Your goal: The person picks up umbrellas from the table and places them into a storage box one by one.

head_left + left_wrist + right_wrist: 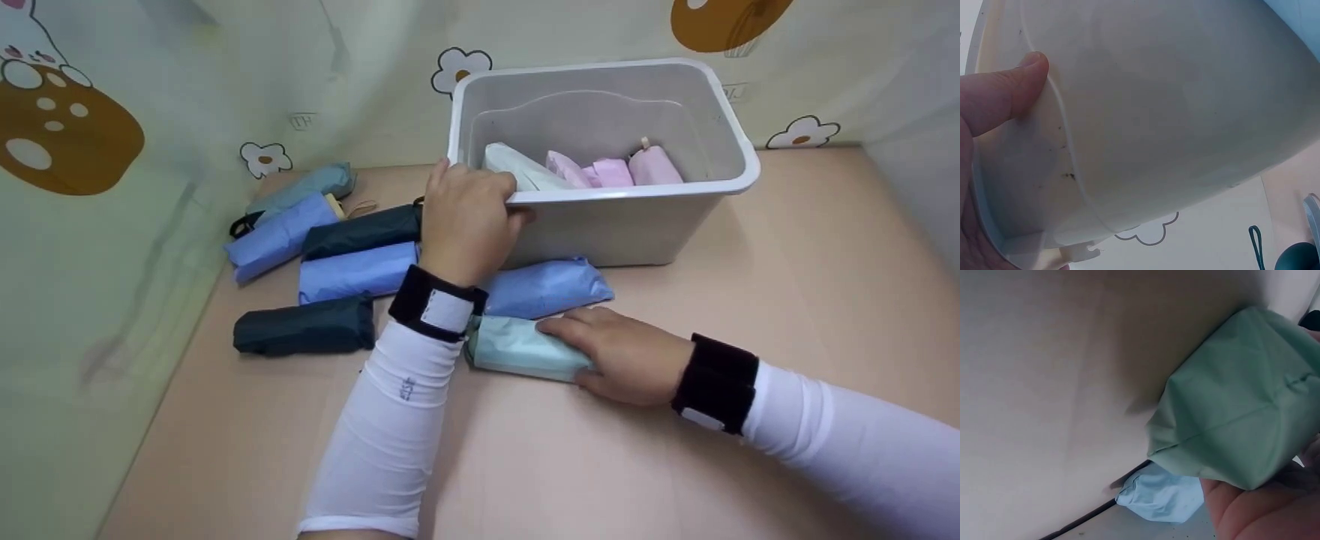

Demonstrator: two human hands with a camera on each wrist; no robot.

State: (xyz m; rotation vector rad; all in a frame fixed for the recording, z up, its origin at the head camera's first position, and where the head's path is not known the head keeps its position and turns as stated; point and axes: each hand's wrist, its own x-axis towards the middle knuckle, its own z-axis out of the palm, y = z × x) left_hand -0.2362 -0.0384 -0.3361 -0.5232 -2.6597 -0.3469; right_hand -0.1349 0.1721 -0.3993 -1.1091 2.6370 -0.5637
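Specks (1068,176) on the bin (600,234) show only in the left wrist view; left hand (469,225) fingers clasp its rim. Right hand (630,356) fingers grip a mint pouch (521,346) on the peach surface (562,465), backed by flower-printed sheeting (375,112).

Left hand (472,221) farther forward, fingers (498,182) curled; right hand (636,356) nearer, fingers gripping.

Left sleeve (382,450): white, close-fitting, creased — small dark lettering (406,388) on forearm, plain hem at upper end. Right sleeve (847,442): white, likewise snug, folds near the wrist. Left wristband (410,297) and right wristband (716,381): wide, black, each with whitish patch (448,311). Hands (469,221) — bare.
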